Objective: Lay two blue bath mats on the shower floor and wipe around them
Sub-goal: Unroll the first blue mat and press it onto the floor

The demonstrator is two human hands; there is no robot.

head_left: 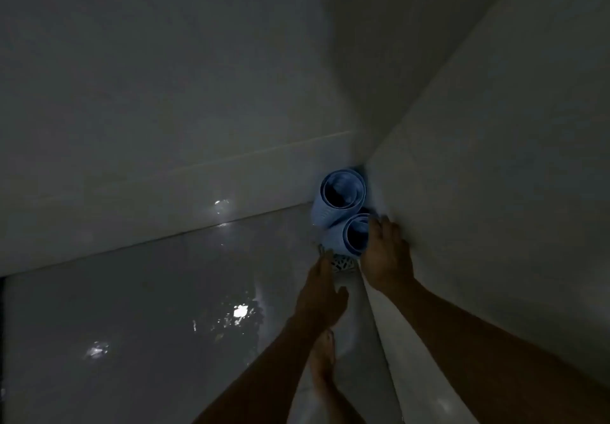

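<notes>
Two blue bath mats stand rolled up on end in the shower's corner. The far roll [343, 192] leans against the wall joint, and the near roll [355, 233] stands just in front of it. My right hand [388, 258] is against the near roll's right side, between it and the right wall, fingers extended along it. My left hand [321, 291] reaches toward the base of the near roll with fingers straight, holding nothing. Whether it touches the roll is unclear in the dim light.
The wet, glossy shower floor [165, 308] spreads to the left with bright reflections. White tiled walls [495, 159] meet at the corner. A perforated drain cover [341, 263] lies below the rolls. My bare foot [323, 361] stands near the right wall.
</notes>
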